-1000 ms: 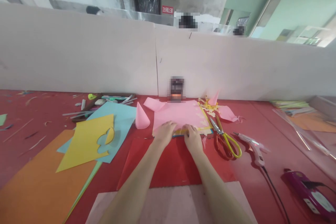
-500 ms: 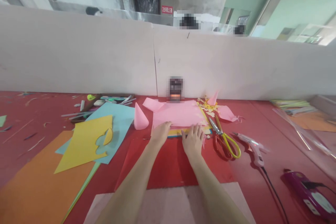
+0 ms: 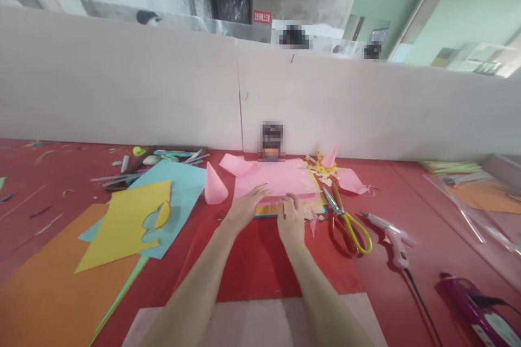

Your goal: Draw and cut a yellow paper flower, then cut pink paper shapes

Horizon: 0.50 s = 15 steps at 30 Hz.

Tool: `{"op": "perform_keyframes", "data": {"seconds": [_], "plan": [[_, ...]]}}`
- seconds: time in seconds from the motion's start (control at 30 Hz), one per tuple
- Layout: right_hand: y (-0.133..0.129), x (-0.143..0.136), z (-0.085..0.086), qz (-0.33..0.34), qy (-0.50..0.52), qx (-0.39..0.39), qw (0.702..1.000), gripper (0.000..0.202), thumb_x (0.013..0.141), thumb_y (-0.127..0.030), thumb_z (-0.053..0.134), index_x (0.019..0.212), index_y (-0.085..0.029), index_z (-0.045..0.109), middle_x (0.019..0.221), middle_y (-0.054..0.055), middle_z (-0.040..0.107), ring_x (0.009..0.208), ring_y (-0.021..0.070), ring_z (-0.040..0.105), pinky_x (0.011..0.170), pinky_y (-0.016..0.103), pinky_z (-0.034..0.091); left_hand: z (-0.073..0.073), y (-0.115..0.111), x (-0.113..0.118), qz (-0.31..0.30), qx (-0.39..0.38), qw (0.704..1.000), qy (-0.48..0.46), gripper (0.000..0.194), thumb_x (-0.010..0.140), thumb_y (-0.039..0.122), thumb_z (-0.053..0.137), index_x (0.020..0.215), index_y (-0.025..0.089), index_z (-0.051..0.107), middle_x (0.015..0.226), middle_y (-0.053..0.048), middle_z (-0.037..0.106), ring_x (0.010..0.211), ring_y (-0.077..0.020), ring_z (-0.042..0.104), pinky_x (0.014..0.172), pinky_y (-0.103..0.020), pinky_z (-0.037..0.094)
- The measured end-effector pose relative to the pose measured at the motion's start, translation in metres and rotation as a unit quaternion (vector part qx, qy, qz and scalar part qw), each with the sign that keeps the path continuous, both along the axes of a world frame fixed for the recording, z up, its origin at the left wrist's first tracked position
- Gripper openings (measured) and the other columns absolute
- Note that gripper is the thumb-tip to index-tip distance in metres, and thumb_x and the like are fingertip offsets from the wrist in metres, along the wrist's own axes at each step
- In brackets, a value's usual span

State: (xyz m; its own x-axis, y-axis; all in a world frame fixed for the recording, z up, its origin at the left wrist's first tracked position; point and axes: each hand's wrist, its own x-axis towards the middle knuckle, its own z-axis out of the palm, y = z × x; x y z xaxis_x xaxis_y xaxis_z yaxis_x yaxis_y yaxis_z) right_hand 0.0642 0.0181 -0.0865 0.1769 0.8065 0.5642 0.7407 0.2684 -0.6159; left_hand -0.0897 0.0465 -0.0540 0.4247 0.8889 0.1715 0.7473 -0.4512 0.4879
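Observation:
My left hand (image 3: 247,209) is open, its fingers reaching over the front left part of a pink paper sheet (image 3: 280,176). Beside it my right hand (image 3: 291,220) has loosely bent, parted fingers at the sheet's front edge; I see nothing held in them. Yellow and blue sheets show beneath the pink one, and a red sheet (image 3: 260,271) lies under my wrists. Left of the stack stands a pink paper cone (image 3: 214,187). Small pink and yellow scraps (image 3: 312,222) lie just right of my right hand.
Scissors (image 3: 349,223), a glue gun (image 3: 391,236) with a cord and a purple power strip (image 3: 474,303) lie to the right. Yellow (image 3: 134,217), blue (image 3: 183,184) and orange (image 3: 61,276) paper spreads left. A white partition (image 3: 163,81) stands behind the table.
My right hand has drawn back and to the left, its flat fingers now bent. My left hand has shifted slightly over the pink sheet. The whole view has moved a little.

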Motion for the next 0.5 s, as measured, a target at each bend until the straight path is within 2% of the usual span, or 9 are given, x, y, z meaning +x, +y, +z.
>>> {"op": "perform_keyframes", "data": {"seconds": [0.1,0.23,0.37,0.5], "plan": [[0.000,0.001,0.002,-0.037,-0.009,0.007,0.999,0.022,0.088,-0.023,0.037,0.087,-0.017,0.058,0.099,0.011,0.055,0.089,0.0214,0.051,0.078,0.035,0.040,0.001,0.000,0.001,-0.008,0.005,1.000,0.003,0.042,0.083,0.011,0.030,0.116,0.025,0.051,0.144,0.001,0.031,0.124,-0.0155,0.039,0.093,-0.032,0.041],[0.000,0.000,0.002,-0.070,-0.042,-0.039,0.996,0.023,0.088,-0.023,0.037,0.082,-0.016,0.058,0.086,0.010,0.058,0.081,0.0227,0.051,0.073,0.033,0.037,0.001,0.002,0.005,-0.033,0.052,0.996,0.066,0.033,0.081,0.007,0.035,0.093,0.020,0.064,0.134,-0.004,0.046,0.121,-0.0187,0.043,0.097,-0.034,0.038],[-0.001,-0.001,0.002,-0.058,-0.043,-0.084,0.994,0.027,0.089,-0.021,0.035,0.079,-0.016,0.059,0.069,0.006,0.061,0.070,0.0212,0.054,0.068,0.030,0.036,0.000,0.003,0.012,-0.045,0.097,0.987,0.123,0.030,0.082,0.010,0.042,0.097,0.019,0.066,0.123,-0.008,0.057,0.113,-0.0218,0.050,0.097,-0.038,0.037],[-0.005,-0.001,0.004,-0.031,-0.070,-0.094,0.993,0.028,0.087,-0.019,0.038,0.072,-0.017,0.061,0.068,0.007,0.064,0.072,0.0217,0.057,0.071,0.032,0.037,0.000,0.001,0.018,-0.037,0.108,0.983,0.146,0.028,0.085,0.017,0.041,0.098,0.019,0.066,0.119,-0.009,0.059,0.113,-0.0227,0.050,0.097,-0.040,0.036]]}}
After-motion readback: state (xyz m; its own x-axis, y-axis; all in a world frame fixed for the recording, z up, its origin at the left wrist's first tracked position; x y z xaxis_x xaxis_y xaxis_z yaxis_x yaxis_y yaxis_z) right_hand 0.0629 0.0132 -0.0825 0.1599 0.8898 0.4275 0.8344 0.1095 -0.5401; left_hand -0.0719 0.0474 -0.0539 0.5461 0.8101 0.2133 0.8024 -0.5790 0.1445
